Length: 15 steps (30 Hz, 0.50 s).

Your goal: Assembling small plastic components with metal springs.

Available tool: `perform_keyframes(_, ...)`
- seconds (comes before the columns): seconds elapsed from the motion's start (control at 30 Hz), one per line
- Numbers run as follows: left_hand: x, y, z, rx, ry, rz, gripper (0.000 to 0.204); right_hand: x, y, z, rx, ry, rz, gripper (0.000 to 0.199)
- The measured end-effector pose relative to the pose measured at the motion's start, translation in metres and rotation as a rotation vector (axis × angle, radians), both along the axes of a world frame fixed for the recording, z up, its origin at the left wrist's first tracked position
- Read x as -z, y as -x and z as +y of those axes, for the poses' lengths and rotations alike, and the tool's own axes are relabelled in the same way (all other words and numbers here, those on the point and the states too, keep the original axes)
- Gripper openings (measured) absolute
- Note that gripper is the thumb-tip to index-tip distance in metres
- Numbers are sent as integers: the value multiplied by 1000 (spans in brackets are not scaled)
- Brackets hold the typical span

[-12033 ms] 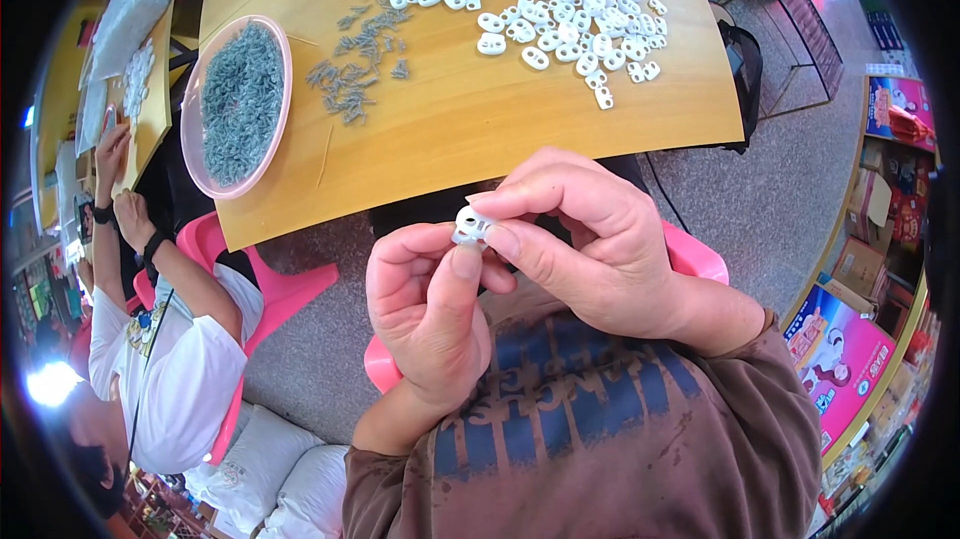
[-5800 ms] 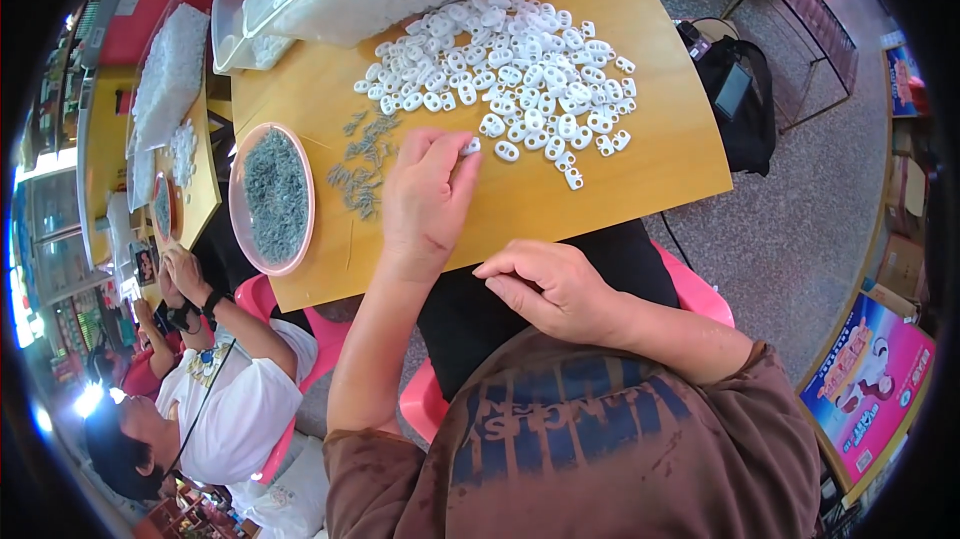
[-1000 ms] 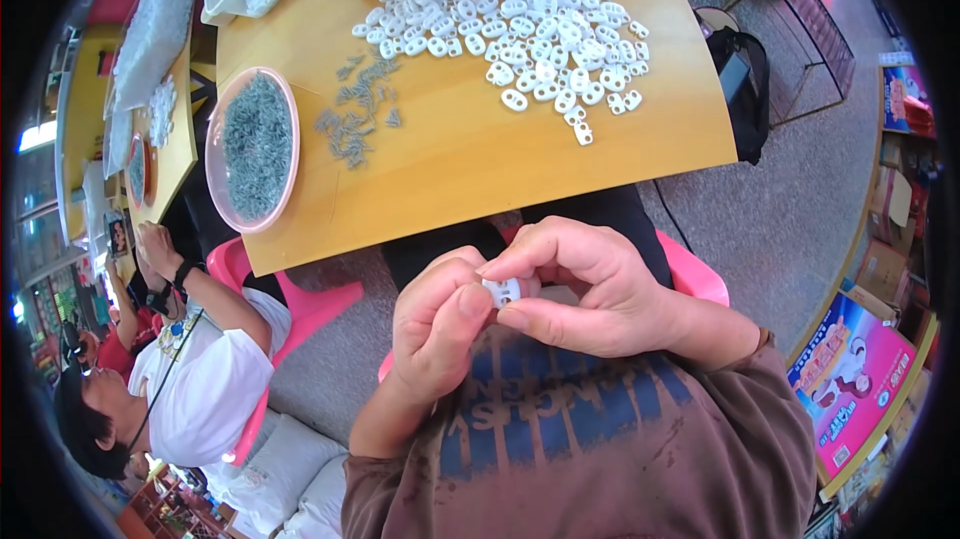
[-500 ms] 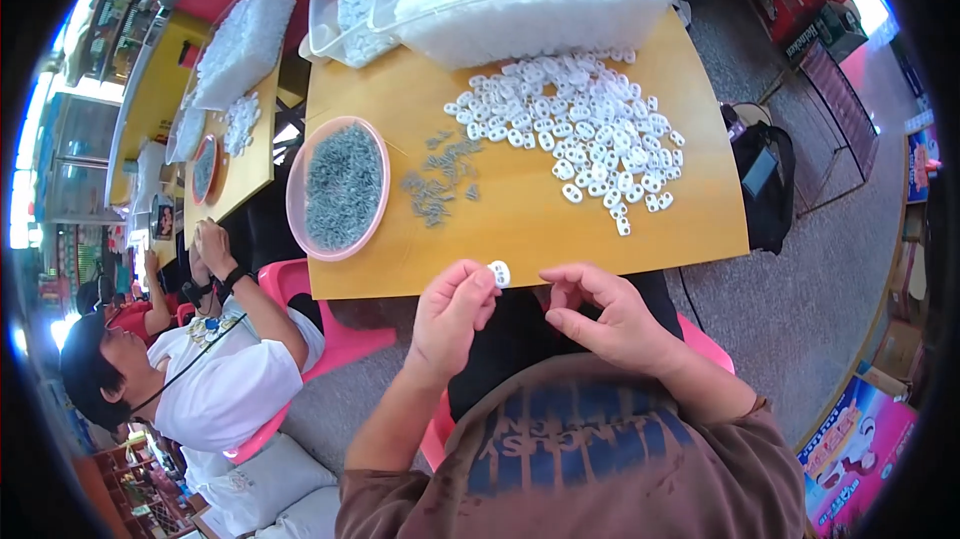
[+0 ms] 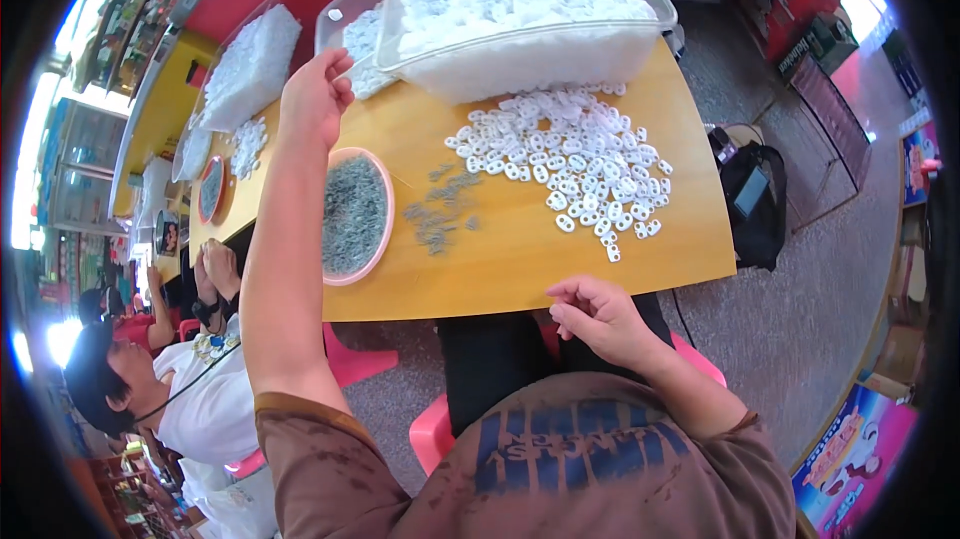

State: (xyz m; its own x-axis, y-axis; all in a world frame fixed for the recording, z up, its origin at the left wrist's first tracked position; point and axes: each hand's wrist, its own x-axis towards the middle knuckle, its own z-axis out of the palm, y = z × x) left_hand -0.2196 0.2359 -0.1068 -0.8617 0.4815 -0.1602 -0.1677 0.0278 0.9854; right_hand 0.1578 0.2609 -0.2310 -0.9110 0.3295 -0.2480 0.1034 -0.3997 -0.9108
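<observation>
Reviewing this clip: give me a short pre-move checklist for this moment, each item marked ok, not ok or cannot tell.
1. Left hand is over the smaller clear bin at the table's far left: ok.
2. Left hand holds a part: cannot tell, fingers curl away from the camera.
3. Right hand is off the table, at the near edge above the lap: ok.
4. Right hand is free of parts: cannot tell.
5. Loose white plastic pieces lie within reach on the wooden table: ok.
6. Pink bowl of small metal parts is upright, unspilled: ok.
</observation>
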Motion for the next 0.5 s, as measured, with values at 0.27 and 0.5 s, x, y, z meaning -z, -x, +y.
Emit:
perform_keyframes(0.27, 63, -133, -40, 207, 267, 291, 18, -2, 1, 4, 4, -212, 25, 20)
perform_keyframes(0.5, 87, -200, -23, 565, 359, 878, 17, -1, 3, 4, 33, -318, 51, 18)
